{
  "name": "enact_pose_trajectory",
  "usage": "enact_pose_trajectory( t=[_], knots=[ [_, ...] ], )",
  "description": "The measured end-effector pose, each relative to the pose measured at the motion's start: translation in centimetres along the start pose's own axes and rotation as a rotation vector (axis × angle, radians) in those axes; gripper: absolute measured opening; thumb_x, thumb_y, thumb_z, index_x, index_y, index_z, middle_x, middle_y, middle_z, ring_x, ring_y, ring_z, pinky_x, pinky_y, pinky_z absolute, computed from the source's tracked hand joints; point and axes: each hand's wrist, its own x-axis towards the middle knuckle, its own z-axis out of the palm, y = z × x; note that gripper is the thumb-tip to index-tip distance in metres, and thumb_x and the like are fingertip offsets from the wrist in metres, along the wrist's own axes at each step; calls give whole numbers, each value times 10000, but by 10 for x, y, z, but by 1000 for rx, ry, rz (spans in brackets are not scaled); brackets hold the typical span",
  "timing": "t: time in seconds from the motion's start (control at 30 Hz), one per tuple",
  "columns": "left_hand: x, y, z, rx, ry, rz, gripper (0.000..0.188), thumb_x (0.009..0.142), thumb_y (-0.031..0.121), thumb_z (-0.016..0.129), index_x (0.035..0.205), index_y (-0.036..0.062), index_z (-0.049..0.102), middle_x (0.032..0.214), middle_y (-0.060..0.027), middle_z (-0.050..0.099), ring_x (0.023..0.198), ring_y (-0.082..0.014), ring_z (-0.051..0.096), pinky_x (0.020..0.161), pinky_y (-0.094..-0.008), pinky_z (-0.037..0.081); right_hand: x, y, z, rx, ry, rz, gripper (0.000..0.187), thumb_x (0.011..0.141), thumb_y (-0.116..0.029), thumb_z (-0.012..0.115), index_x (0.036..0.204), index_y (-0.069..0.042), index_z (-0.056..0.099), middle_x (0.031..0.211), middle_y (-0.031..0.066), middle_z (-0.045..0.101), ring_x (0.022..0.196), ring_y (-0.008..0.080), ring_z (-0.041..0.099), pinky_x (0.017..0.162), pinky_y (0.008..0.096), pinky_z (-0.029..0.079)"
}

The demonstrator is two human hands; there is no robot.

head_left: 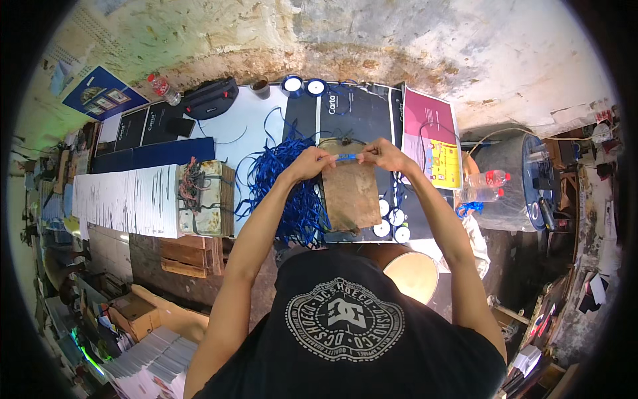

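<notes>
A short length of blue ribbon [346,157] is stretched between my two hands. My left hand [312,164] pinches its left end, and the fingers of my right hand [384,157] close on the other end. Both hands hover over the upper part of a worn brown board [352,198], which lies on the table in front of me. Something small and dark, with a cord, sits at the board's far edge. Left of the board, partly behind my left forearm, spreads a big tangled heap of blue ribbons [292,206].
Several white spools [381,228] lie right of the board; two blue-and-white spools [315,87] stand at the back. A long row of white paper [126,201] runs left, ending at a strapped block [207,193]. Plastic bottles [484,193] lie right, near a large drum [502,169].
</notes>
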Motion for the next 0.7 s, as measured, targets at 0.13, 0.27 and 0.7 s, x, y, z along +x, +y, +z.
enact_pose_trajectory(
  t=[0.13, 0.27, 0.7],
  knots=[
    [11, 6, 2, -7, -6, -32, 340, 909, 322, 578, 765, 34, 688, 550, -20, 527, 533, -100, 451, 526, -277, 377, 8, 23, -2, 31, 38, 72, 231, 850, -212, 615, 847, 0, 704, 631, 37, 604, 582, 83, 475, 542, 268, 393],
    [19, -16, 3, -28, 30, -15, 345, 910, 331, 574, 763, 42, 690, 539, -10, 494, 523, -102, 418, 510, -285, 354, 18, 20, -4, -49, 50, 51, 254, 821, -245, 618, 829, -9, 710, 573, 71, 575, 531, 119, 469, 500, 299, 373],
    [31, -22, 7, 94, 95, -107, 317, 874, 342, 595, 748, 73, 706, 548, -48, 540, 536, -127, 484, 529, -305, 384, 29, 27, 0, -93, 95, 77, 256, 819, -251, 616, 811, -12, 708, 557, 83, 572, 530, 133, 518, 510, 312, 409]
  ],
)
